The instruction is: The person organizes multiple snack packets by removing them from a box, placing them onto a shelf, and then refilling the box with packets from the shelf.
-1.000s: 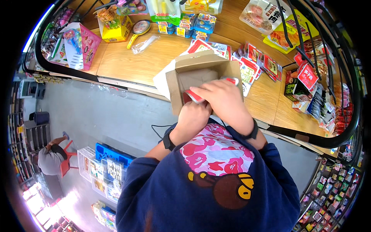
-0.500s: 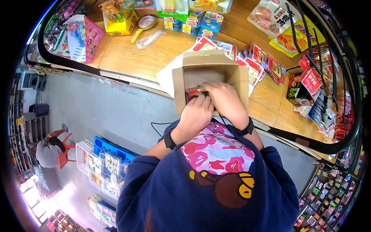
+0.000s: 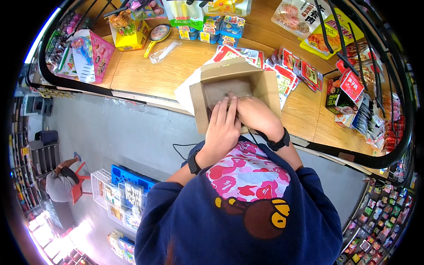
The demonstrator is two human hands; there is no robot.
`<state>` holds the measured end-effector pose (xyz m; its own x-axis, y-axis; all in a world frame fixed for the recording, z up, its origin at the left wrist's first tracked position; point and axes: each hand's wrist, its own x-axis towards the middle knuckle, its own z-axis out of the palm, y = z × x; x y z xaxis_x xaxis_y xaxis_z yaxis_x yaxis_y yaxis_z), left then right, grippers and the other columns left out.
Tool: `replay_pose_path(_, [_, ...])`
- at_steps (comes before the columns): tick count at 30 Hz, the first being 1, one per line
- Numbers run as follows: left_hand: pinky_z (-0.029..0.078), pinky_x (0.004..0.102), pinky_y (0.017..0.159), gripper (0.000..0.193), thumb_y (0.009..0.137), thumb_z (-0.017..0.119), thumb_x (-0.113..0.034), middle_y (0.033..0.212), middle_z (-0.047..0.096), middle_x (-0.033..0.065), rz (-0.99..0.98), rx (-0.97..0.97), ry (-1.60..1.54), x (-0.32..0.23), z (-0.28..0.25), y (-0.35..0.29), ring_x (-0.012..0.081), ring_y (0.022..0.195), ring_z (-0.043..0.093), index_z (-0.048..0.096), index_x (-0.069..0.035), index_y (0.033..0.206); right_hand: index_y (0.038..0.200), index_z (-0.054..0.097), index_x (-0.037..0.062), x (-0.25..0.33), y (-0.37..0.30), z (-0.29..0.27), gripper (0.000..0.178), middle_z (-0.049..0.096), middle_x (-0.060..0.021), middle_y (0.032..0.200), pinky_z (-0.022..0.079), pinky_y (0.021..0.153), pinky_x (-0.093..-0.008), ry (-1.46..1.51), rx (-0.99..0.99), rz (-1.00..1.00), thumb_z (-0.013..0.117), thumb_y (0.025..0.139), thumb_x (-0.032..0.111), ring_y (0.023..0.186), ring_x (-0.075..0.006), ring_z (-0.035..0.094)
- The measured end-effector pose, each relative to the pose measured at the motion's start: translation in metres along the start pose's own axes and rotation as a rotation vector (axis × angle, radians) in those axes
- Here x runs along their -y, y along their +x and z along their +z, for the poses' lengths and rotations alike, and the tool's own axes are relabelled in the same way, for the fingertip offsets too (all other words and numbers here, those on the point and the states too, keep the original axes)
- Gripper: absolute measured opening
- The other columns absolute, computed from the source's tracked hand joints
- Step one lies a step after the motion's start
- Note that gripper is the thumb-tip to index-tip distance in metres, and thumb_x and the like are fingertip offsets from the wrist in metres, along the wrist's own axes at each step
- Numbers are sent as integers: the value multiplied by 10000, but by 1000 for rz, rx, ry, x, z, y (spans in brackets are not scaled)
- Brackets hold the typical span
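An open cardboard box (image 3: 270,92) with its flaps folded outward stands at the shelf's front edge, close to my body. Both my hands reach down into it. My left hand (image 3: 224,121) has its fingers stretched out straight and close together inside the box. Beside it my right hand (image 3: 255,111) bends inward, its fingertips mostly hidden behind the left fingers. Whatever lies beneath the hands in the box is covered. Behind the box, several flat red-and-white snack packets (image 3: 287,76) are fanned out on the wooden shelf (image 3: 154,81).
Along the back are blue-lidded tubs (image 3: 232,27), a yellow-handled round toy (image 3: 157,37) and a pink display box (image 3: 98,57). A black rail (image 3: 353,163) curves round the shelf. Beyond the grey floor, a person (image 3: 62,185) sits on a red chair near clear plastic bins (image 3: 112,194).
The red packet seen under my hands in the box is now out of sight. My left fingers have straightened from a curl and moved deeper in. The view has shifted slightly.
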<state>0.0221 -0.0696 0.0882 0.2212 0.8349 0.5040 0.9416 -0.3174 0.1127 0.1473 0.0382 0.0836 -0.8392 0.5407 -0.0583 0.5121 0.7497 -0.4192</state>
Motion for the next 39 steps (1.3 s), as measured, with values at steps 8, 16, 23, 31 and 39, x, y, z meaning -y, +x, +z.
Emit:
replay_pose_path(8, [474, 415, 922, 331, 741, 622, -131, 1267, 600, 228, -48, 95, -19, 0, 8, -8, 329, 1057, 606, 658, 66, 1005, 1315, 562, -25, 51, -58, -82, 377, 628, -200, 1279, 468, 1004, -373, 463, -463, -6, 525, 943, 18, 1193, -302, 612])
replay_pose_path(16, [484, 393, 874, 461, 697, 661, -121, 1165, 636, 173, -59, 166, -28, -1, 5, -4, 300, 1015, 618, 588, -10, 1138, 1132, 635, -37, -103, -74, -4, 305, 668, -218, 1088, 481, 894, -418, 64, -780, 704, 628, 933, 195, 982, -362, 641])
replay_pose_path(23, [480, 382, 870, 575, 691, 657, -112, 1128, 642, 147, -35, 168, 3, -1, 3, -4, 277, 998, 621, 554, -27, 1250, 929, 673, 0, -130, -67, 32, 388, 691, -167, 786, 463, 837, -442, 113, -610, 820, 750, 836, 368, 791, -380, 627])
replay_pose_path(31, [476, 384, 889, 574, 666, 694, -140, 1163, 647, 144, -49, 207, 9, 0, 7, -7, 274, 1006, 623, 594, -14, 1216, 857, 663, 15, -94, -86, -27, 258, 656, -145, 907, 490, 823, -403, -130, -1017, 638, 705, 893, 267, 964, -305, 635])
replay_pose_path(39, [473, 399, 917, 581, 643, 748, -177, 1173, 652, 148, -37, 196, 25, -1, 7, -5, 281, 1026, 628, 620, -4, 1183, 955, 709, 33, -89, -112, -12, 211, 645, -142, 1131, 478, 933, -407, 64, -307, 471, 759, 821, 188, 1063, -333, 612])
